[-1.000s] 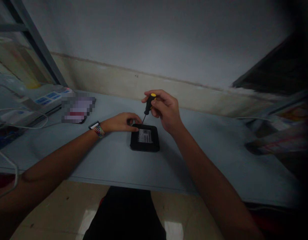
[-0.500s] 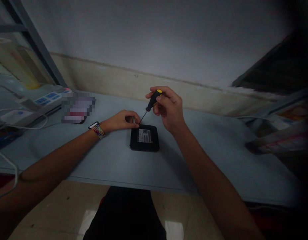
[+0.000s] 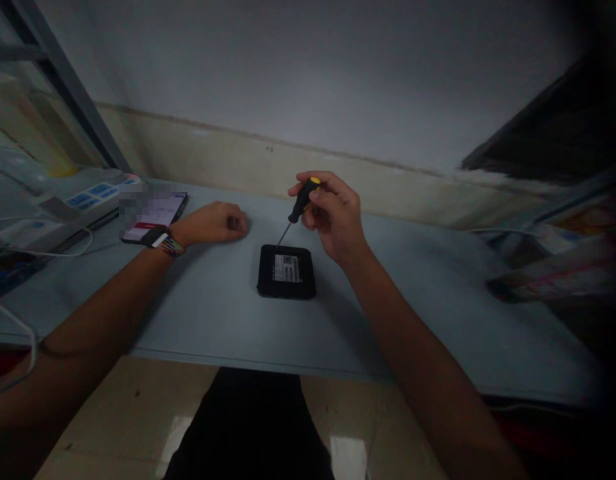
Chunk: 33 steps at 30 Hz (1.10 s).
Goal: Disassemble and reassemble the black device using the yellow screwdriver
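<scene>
My right hand (image 3: 335, 213) grips a screwdriver (image 3: 302, 201) with a black handle and yellow end cap. The screwdriver leans, its thin shaft reaching down to the far left corner of a flat black box (image 3: 268, 270). That box lies on the table with a white printed label (image 3: 287, 268) facing up. To the box's left, apart from it, my left hand (image 3: 213, 223) rests with fingers curled and thumb pressed in. Whatever those fingers hold, if anything, is hidden. A patterned wristband circles the left wrist.
A phone (image 3: 158, 215) lies just behind my left wrist. Beyond it are a white power strip (image 3: 95, 193) and a looped white cable (image 3: 92, 237). At the right lies a blurred package (image 3: 553, 277). The wall (image 3: 298, 87) rises behind the table (image 3: 213, 320).
My left hand has left the box's corner and the screwdriver tip, moving left toward the phone with fingers curled. The right hand keeps the screwdriver at the same corner.
</scene>
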Each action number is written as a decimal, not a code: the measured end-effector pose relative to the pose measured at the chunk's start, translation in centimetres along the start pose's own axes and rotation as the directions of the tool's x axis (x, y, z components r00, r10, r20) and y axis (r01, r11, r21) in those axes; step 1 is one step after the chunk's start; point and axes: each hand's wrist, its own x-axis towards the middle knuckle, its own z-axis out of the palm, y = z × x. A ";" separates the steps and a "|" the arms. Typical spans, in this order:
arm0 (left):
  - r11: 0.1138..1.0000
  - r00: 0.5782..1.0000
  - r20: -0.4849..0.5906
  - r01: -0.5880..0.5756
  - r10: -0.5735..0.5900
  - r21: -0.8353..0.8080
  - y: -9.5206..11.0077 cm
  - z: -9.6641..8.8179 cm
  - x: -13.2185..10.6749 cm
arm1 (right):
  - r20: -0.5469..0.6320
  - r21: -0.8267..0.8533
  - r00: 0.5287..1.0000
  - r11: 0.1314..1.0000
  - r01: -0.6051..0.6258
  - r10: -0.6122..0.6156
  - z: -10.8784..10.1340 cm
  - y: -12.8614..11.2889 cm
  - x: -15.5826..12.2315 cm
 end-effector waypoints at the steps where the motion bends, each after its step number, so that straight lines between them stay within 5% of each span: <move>1: 0.998 0.999 0.007 0.039 -0.040 0.047 -0.5 -0.5 -0.3 | 0.006 0.009 1.000 1.000 -0.011 0.011 0.1 0.0 0.0; 10: 0.982 0.980 0.066 0.185 -0.188 0.042 -1.8 -1.7 -1.1 | 0.020 0.036 1.000 0.999 0.021 -0.022 0.1 -0.2 -0.3; 16: 0.981 0.981 -0.030 0.193 -0.194 -0.022 -2.2 -1.8 -1.2 | 0.037 0.086 0.999 0.996 0.009 -0.012 0.3 -0.9 -0.5; 21: 0.996 0.979 -0.203 -0.010 -0.009 -0.093 0.1 0.8 -0.2 | 0.087 0.139 0.996 0.990 -0.035 0.023 1.3 -1.3 -1.3; 26: 0.943 0.929 -0.256 -0.306 0.267 -0.126 4.0 5.2 0.7 | 0.218 0.165 0.973 0.980 -0.111 0.073 2.3 -0.9 -2.1; 33: 0.928 0.902 -0.220 -0.364 0.372 0.078 5.2 8.0 0.7 | 0.294 0.181 0.955 0.980 -0.082 0.026 2.5 -0.3 -2.6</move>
